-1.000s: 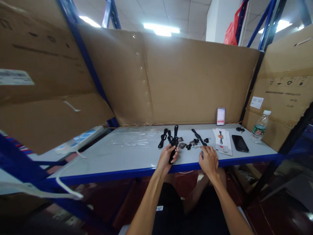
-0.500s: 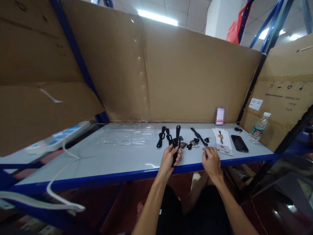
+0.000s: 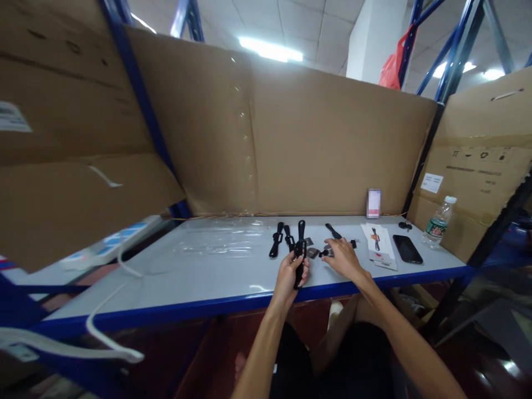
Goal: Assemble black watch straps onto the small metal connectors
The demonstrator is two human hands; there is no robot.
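Observation:
My left hand (image 3: 287,275) is closed around the lower handle of a black spokeshave (image 3: 301,244), held nearly upright over the front of the table. My right hand (image 3: 343,256) reaches over the small parts, palm down, its fingers apart. Near its fingertips lies a small black part (image 3: 325,253); whether they touch it I cannot make out. Flat dark metal plates (image 3: 313,253) lie between the two hands. Behind my right hand a black handled tool (image 3: 332,230) is partly covered. Two more black spokeshaves, one at the left (image 3: 276,240) and one beside it (image 3: 288,237), rest behind my left hand.
Clear plastic wrapping (image 3: 224,235) is spread on the left of the table (image 3: 178,282). To the right are printed leaflets (image 3: 384,246), a black phone (image 3: 407,249), a bottle (image 3: 438,224) and an upright phone (image 3: 373,203). Cardboard walls (image 3: 311,144) enclose the back and sides.
My right hand has moved left and away from me, from the table's front edge to the small parts, with its fingers spreading. My left hand keeps hold of the spokeshave. The view has tilted slightly.

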